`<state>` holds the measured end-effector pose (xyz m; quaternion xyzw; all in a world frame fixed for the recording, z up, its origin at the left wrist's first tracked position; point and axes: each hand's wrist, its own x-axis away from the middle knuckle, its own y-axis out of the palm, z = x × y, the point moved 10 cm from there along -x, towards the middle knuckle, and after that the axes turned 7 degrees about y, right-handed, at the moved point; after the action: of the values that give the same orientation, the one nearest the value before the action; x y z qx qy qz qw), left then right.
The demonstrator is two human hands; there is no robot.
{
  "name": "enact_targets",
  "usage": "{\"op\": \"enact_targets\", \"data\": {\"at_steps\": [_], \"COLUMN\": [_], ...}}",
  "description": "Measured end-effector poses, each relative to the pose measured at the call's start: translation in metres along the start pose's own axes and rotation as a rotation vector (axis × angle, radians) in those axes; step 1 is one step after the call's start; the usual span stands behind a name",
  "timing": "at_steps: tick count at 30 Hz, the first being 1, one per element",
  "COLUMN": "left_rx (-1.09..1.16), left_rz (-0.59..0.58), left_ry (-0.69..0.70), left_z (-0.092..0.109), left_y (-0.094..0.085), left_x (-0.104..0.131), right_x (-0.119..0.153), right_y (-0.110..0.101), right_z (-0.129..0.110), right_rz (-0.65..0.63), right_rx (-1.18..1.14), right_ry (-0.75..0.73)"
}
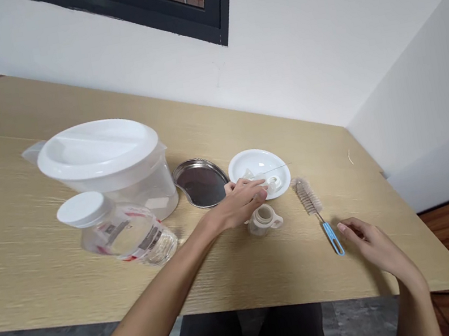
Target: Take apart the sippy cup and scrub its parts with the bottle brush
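Note:
My left hand (247,198) reaches over the near rim of a white bowl (238,168), its fingers stretched out. In the bowl lie small translucent and white parts and a thin wire; whether my fingertips touch any of them, I cannot tell. Just below that hand stands an uncapped translucent bottle (264,220) with side handles. My right hand (370,244) hovers over the right part of the table with loosely curled fingers and nothing in them. Close beside it lies a bottle brush (307,197) with a blue handle, apart from the fingers.
A kidney-shaped metal tray (204,186) lies left of the bowl. Further left stand a large clear pitcher (101,148) with a white lid and a big plastic bottle (126,236) with a white cap. The wooden table (233,272) meets a white wall behind.

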<state>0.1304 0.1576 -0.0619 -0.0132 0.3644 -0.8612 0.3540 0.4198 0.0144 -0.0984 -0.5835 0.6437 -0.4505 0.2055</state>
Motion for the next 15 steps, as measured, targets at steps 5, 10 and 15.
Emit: {"op": "enact_targets", "data": {"at_steps": [5, 10, 15], "left_rx": [-0.101, -0.217, -0.316], "left_rz": [0.062, 0.283, 0.621], "left_ry": [0.022, 0.144, 0.531], "left_z": [-0.006, 0.015, 0.080], "left_y": [0.000, -0.025, -0.061], "left_x": [-0.003, -0.004, 0.046], "right_x": [0.012, 0.017, 0.011], "right_y": [-0.002, -0.009, -0.043], "right_z": [0.019, 0.028, 0.039], "right_rz": [0.051, 0.127, 0.495], "right_rx": [-0.039, -0.126, -0.345], "right_ry": [-0.011, -0.004, 0.035]}}
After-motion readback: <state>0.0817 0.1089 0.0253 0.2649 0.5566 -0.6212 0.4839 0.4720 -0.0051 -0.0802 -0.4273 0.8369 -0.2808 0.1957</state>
